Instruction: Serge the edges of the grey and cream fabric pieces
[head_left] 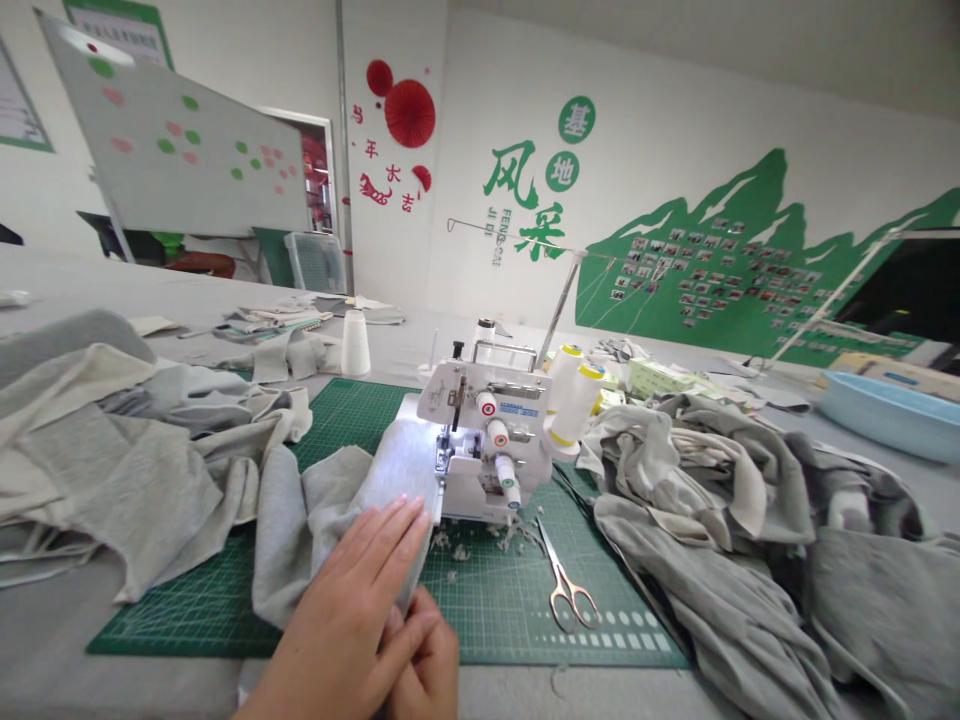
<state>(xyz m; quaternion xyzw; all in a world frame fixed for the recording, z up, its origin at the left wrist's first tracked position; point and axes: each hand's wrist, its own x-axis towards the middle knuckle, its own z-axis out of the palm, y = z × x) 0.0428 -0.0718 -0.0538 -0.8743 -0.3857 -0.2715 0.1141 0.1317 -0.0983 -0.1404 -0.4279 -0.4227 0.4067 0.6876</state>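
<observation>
A white overlock sewing machine [480, 440] stands on a green cutting mat [495, 600], its lamp lit. A strip of grey fabric [390, 480] runs from the mat up to the machine's foot. My left hand [352, 610] lies flat on this fabric with fingers stretched out toward the needle. My right hand [424, 665] sits just under and beside it at the fabric's near edge, fingers curled as if pinching the cloth. Only part of the right hand shows.
Scissors [566, 590] lie on the mat right of my hands, among fabric scraps. Piles of grey cloth lie at the left [112, 440] and right [735, 520]. Thread cones [577, 400] stand behind the machine. A blue basin [892, 415] sits far right.
</observation>
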